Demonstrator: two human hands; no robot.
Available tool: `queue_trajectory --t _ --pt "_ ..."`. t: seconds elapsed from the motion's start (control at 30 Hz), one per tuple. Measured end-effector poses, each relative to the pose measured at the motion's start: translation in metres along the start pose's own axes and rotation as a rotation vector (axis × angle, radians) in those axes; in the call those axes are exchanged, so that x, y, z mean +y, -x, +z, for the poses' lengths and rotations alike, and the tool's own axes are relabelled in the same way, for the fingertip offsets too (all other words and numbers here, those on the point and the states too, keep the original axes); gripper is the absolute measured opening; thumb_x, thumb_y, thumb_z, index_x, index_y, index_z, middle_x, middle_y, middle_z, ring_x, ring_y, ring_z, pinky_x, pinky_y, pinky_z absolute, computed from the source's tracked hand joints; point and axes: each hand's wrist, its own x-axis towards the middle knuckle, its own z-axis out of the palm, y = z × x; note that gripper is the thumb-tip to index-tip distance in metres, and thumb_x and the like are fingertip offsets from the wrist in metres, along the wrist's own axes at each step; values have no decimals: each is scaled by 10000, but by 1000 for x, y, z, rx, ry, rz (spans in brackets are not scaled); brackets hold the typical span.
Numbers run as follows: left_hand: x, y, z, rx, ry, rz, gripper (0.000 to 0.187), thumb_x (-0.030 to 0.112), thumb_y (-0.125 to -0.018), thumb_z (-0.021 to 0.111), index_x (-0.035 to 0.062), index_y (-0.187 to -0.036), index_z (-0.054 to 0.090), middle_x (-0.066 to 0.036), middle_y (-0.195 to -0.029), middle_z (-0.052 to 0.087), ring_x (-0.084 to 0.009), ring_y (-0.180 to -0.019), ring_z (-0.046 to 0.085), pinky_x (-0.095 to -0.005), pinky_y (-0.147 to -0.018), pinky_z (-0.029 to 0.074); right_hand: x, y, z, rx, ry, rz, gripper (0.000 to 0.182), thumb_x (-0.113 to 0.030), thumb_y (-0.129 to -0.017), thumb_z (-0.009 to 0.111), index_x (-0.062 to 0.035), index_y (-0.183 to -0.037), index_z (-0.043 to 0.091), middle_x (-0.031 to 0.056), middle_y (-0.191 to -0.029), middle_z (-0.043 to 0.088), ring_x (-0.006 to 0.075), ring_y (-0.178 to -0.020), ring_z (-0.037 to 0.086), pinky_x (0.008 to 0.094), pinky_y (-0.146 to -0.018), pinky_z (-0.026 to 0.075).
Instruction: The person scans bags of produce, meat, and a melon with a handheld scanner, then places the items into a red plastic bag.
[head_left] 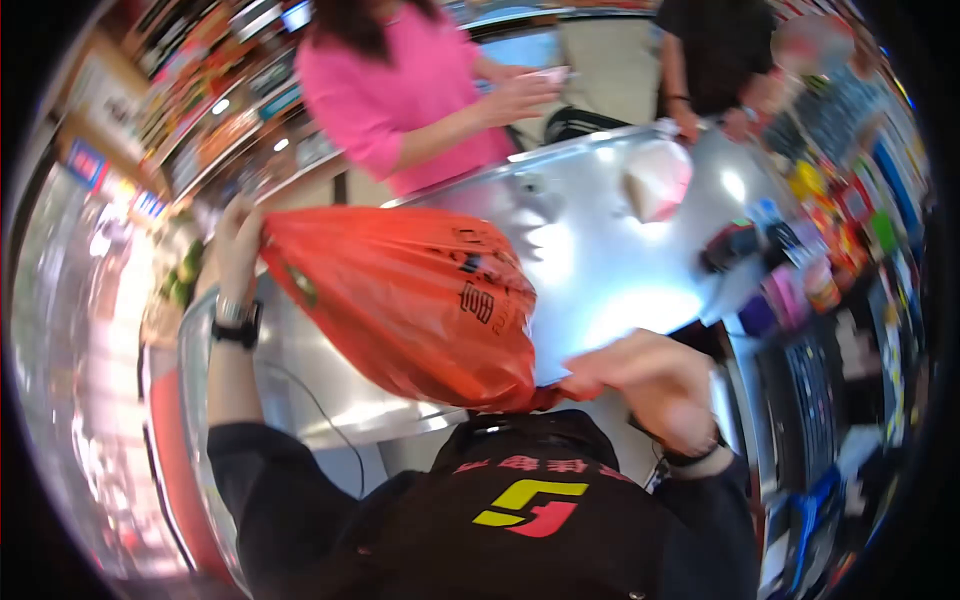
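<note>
A large red plastic bag [410, 300] with dark printing stretches between my two hands, above a shiny metal counter [590, 270]. At its far left corner, my left hand [238, 235] grips the gathered plastic. My right hand [650, 385], smeared by motion, is closed on the twisted end of the bag near my body. Something greenish shows faintly through the plastic at the left. The rest of the bag's contents is hidden.
Across the counter stands a person in a pink top [400, 100] holding something small. Another person in black [715, 60] is at the far right. A whitish bag [658, 180] sits on the counter. Colourful packets [830, 230] and a keyboard [808, 400] are at the right.
</note>
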Motion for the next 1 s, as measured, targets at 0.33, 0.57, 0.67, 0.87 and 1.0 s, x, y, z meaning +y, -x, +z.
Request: queue_trajectory --t 0.33,0.57,0.67,0.87,1.0 --pt "-87 -76 -144 49 -1336 216 66 109 -787 584 84 -847 594 -180 -851 628 -409 -801 592 -496 -737 470 -59 -60 21 -232 -345 -234 9 -53 -879 689 -55 -874 696 108 -976 698 250 -880 695 439 -897 534" --pt "-229 -70 -136 32 -1384 -249 245 88 -815 571 127 -1056 586 -200 -1003 687 -379 -980 654 -482 -857 483 -61 -56 20 -103 -435 -311 119 61 -850 625 43 -735 654 203 -907 677 316 -840 696 464 -750 597" --pt "-240 -71 -96 -23 -1352 -428 269 93 -842 547 141 -1105 575 -168 -1069 693 -362 -1043 653 -496 -946 442 -56 -64 21 -86 -387 -313 154 53 -881 572 75 -749 648 239 -897 666 350 -820 693 482 -680 610" --pt "-251 -80 -70 -103 -1393 -587 350 87 -841 537 121 -1190 530 -185 -1236 633 -340 -1192 593 -529 -935 480 -66 -66 27 -103 -264 -130 57 -26 -873 698 -56 -871 747 111 -982 732 210 -792 734 311 -797 592" --pt "-261 -66 -53 16 -1514 -161 286 153 -840 566 156 -1113 651 -99 -1193 635 -306 -1168 588 -468 -964 457 -74 -57 20 -120 -247 -180 65 -21 -870 702 -58 -884 754 121 -1006 727 212 -826 734 307 -810 596"
